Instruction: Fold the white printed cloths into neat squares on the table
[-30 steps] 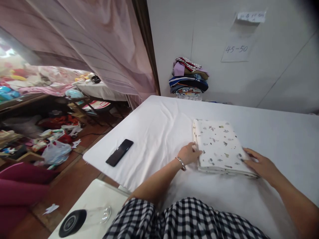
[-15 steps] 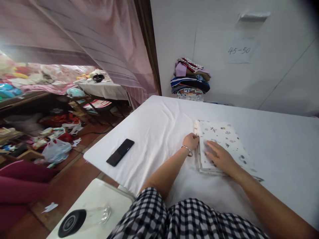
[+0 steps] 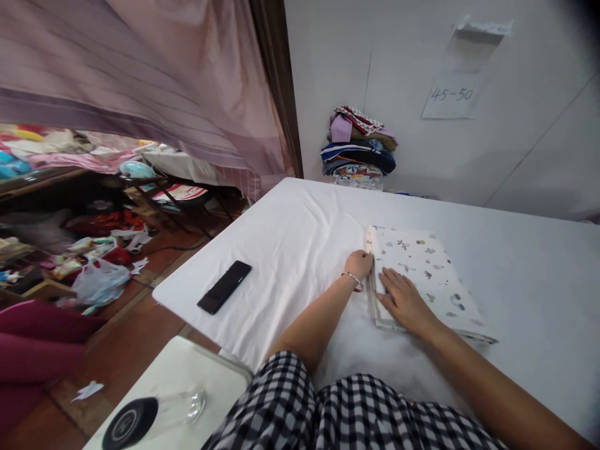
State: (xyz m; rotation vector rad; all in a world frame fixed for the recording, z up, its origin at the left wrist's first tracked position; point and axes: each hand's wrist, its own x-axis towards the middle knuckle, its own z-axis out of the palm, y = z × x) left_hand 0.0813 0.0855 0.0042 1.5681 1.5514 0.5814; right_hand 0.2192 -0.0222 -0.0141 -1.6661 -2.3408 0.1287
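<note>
A folded white cloth with small printed figures [image 3: 434,275] lies on the white-covered table [image 3: 290,244]. At its left edge, my left hand [image 3: 359,264] has its fingers closed on the folded layers; the fingertips are partly hidden. A silver bracelet circles that wrist. My right hand [image 3: 407,301] rests palm down on the near left part of the cloth, fingers stretched out and holding nothing.
A black phone [image 3: 224,287] lies on the table's left side. Beyond the far edge is a stack of folded clothes [image 3: 359,150] by the wall. At lower left, a small white table [image 3: 187,362] bears a clear bottle with a black cap [image 3: 130,422].
My right hand has slid slightly left and down, its fingers flatter on the cloth. The cloth's near right corner lies flatter. My left hand stays at the left edge.
</note>
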